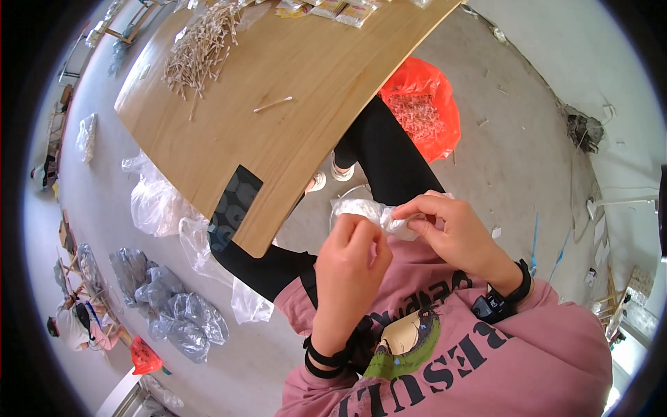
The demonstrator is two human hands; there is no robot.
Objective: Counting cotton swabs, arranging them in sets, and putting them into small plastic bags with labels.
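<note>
Over my lap is a small clear plastic bag (363, 208) with white contents, probably cotton swab tips, though the details are too small to tell. My right hand (450, 229) pinches the gathered end of the bag between thumb and fingers. Curled against the bag's near side is my left hand (353, 267), its fingertips closed at the plastic and partly hidden by the hand itself. A single cotton swab (272, 104) lies alone on the wooden table (313, 76) in front of me, and a heap of cotton swabs (205, 52) is spread farther back on the left.
Small flat packets (340, 10) lie at the table's far edge. Beside my right knee stands a red plastic bag (445, 118) holding many swabs. Clear bags (156, 201) and grey bags (184, 316) sit on the floor at left. Another person (76, 326) is far left.
</note>
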